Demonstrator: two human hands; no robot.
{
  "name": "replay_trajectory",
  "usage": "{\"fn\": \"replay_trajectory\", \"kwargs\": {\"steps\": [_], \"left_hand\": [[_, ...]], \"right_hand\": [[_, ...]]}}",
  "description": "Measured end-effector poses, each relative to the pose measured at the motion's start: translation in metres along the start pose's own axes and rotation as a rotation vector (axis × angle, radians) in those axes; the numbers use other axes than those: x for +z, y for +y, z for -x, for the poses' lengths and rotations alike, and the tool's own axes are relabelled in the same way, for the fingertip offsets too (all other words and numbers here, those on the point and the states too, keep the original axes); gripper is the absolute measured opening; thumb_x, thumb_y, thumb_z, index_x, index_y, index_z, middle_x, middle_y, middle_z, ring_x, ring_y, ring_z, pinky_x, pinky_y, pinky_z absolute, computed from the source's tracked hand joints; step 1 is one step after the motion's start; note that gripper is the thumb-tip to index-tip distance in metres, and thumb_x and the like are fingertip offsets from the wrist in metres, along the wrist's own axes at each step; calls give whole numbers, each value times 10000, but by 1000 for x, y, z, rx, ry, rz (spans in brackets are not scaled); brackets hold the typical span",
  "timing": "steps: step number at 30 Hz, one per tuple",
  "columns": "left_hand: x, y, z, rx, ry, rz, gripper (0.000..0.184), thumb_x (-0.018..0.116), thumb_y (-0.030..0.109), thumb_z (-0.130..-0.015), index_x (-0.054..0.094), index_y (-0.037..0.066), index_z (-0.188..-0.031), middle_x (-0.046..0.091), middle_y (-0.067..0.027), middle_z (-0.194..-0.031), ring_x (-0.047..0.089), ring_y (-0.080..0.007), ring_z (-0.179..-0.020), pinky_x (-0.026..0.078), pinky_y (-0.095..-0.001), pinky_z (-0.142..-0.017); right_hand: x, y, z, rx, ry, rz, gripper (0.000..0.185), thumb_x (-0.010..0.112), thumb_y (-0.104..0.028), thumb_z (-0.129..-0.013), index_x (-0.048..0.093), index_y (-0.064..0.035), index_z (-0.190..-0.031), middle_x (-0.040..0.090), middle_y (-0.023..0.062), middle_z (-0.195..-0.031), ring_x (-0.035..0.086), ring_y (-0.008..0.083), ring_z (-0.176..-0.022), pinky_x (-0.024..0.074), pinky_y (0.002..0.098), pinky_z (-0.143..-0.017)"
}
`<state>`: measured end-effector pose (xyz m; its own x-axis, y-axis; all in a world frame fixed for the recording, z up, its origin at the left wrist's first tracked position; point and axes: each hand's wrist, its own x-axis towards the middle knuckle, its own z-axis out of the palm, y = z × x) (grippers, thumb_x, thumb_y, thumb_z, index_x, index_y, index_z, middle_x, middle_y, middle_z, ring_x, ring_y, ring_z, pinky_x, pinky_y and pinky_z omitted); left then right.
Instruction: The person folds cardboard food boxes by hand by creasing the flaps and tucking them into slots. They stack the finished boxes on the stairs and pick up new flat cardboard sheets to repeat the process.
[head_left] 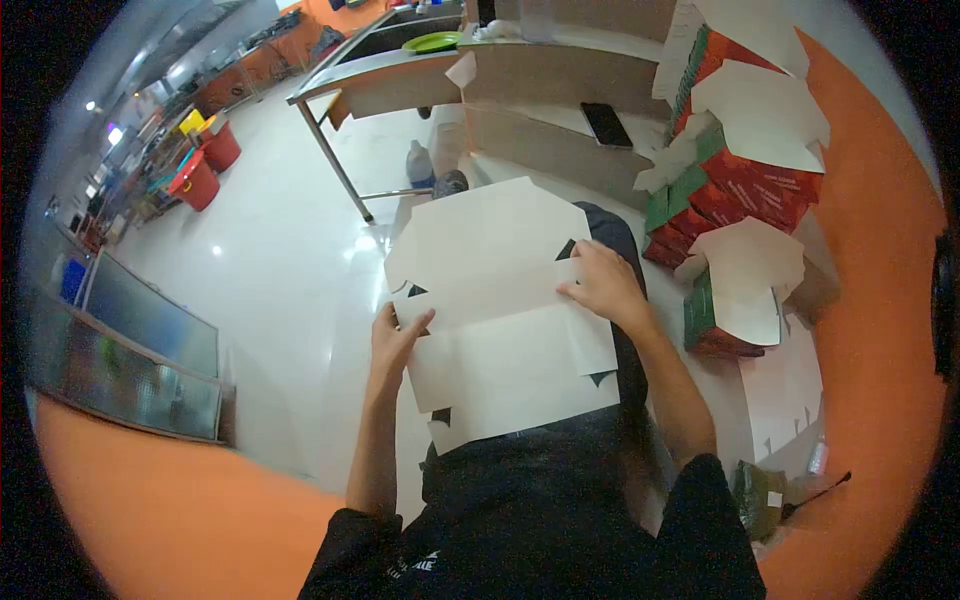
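An unfolded cardboard box (490, 265), plain white on the side facing up, lies across my lap with its cut flaps spread. Crease lines run across its middle. My left hand (396, 342) grips the left edge, thumb over the white face and fingers beneath. At the right edge, my right hand (606, 288) pinches a small side flap between thumb and fingers. Dark clothing shows through the notches near the corners. The underside of the sheet is hidden.
Red and green folded boxes (745, 190) with raised white lids are stacked at the right. One more such box (735, 305) stands nearer me. A black phone (606, 124) lies ahead, below a metal sink table (400, 60). Red bins (195, 182) stand far left.
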<state>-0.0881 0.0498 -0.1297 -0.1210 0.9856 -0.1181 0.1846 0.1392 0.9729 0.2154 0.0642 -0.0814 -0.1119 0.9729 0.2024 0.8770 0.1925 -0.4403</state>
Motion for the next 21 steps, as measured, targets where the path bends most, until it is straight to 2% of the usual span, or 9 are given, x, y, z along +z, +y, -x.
{"fn": "replay_trajectory", "kwargs": {"steps": [2, 3, 6, 7, 8, 12, 15, 18, 21], "left_hand": [[1, -3, -9, 34, -6, -12, 487, 752, 237, -698, 528, -62, -1011, 613, -129, -844, 611, -170, -714, 499, -295, -634], [7, -6, -15, 60, -6, -5, 492, 757, 235, -694, 527, -63, -1011, 615, -132, -842, 615, -172, -700, 505, -294, -615], [5, -35, -34, 93, 32, -167, 504, 764, 237, -685, 524, -68, -1007, 619, -148, -846, 626, -184, -659, 506, -298, -553], [6, -49, -39, 216, 34, -44, 544, 766, 270, -683, 515, -77, -1018, 625, -164, -835, 637, -199, -649, 510, -318, -534], [6, -32, -30, 185, 51, -132, 525, 760, 264, -689, 516, -73, -1009, 629, -159, -822, 637, -206, -645, 511, -320, -549], [14, 10, -6, 142, 83, -380, 444, 716, 210, -721, 506, -51, -1012, 645, -163, -825, 651, -241, -678, 510, -347, -610], [31, 14, -2, 320, 264, -701, 317, 639, 145, -755, 488, -30, -971, 646, -147, -807, 646, -269, -680, 489, -397, -635], [55, 18, 2, 378, 360, -896, 217, 589, 101, -762, 485, 11, -929, 632, -134, -774, 640, -265, -682, 454, -418, -607], [79, 19, 0, 546, 396, -1272, 151, 594, 88, -744, 493, 68, -854, 597, -93, -722, 624, -232, -648, 419, -364, -581]], "right_hand": [[4, 12, -2, -73, 27, -121, 406, 750, -204, -635, 553, 31, -900, 605, 231, -839, 588, 378, -825, 455, 406, -722], [5, 18, -3, -137, 58, -190, 386, 748, -193, -642, 565, 25, -902, 609, 226, -849, 595, 367, -833, 458, 387, -740], [4, 24, 0, -100, 47, -258, 390, 757, -188, -629, 587, 9, -920, 625, 199, -915, 611, 331, -872, 469, 366, -792], [7, 28, -1, -101, 39, -287, 385, 757, -180, -628, 588, 6, -920, 627, 195, -905, 616, 320, -864, 469, 361, -794], [1, 21, 0, 1, -32, -377, 359, 747, -174, -639, 588, 5, -907, 626, 192, -904, 617, 303, -868, 471, 359, -783], [1, 13, 3, -55, 58, -300, 329, 712, -132, -657, 562, 22, -907, 610, 195, -873, 597, 331, -860, 459, 372, -765], [8, 8, 7, -101, 129, -258, 314, 687, -105, -662, 546, 27, -909, 598, 201, -875, 578, 352, -855, 446, 377, -774], [-3, 1, 12, -100, 123, -282, 288, 669, -70, -662, 538, 33, -897, 588, 206, -882, 566, 372, -873, 440, 392, -779], [-9, -6, 14, -90, 124, -248, 283, 663, -62, -655, 538, 36, -889, 585, 210, -888, 564, 377, -875, 442, 389, -776]]}}
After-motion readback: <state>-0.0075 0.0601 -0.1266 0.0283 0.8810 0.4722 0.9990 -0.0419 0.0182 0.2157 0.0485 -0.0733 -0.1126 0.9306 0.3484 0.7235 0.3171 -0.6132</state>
